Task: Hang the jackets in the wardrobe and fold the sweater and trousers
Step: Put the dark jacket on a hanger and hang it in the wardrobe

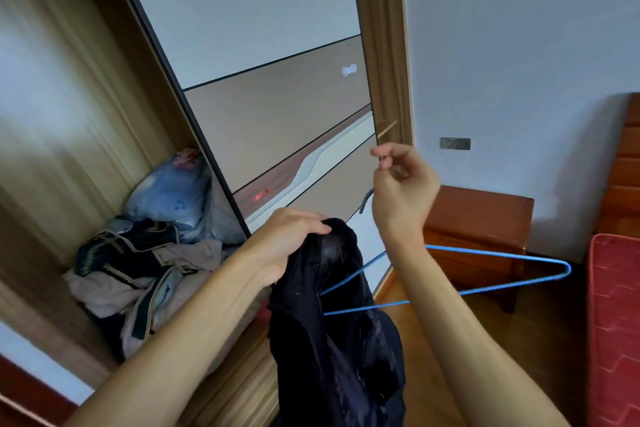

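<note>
- One dark navy jacket (339,340), one blue wire hanger (502,255) and my two bare hands fill the foreground before one open wooden wardrobe (69,114).
- The wardrobe's floor holds one jumbled heap of dark and pale clothes (131,270), with one blue plastic bag (169,194) sitting at the back of the heap. Its grey and beige sliding door (259,28) carries one white knob (349,70).
- My left hand (287,243) grips the jacket at its top, fingers curled over the bunched cloth, and the rest hangs straight down below it.
- One end of the hanger is tucked inside the jacket. The other end juts out to the right, under my right forearm.
- My right hand (403,184) is raised just right of the jacket, fingers curled and thumb meeting forefinger. The hanger's hook (365,201) peeks out beside its heel, and I cannot tell whether that hand holds it.
- To the right stand one reddish wooden bedside cabinet (478,218) and one red mattress (616,322).
</note>
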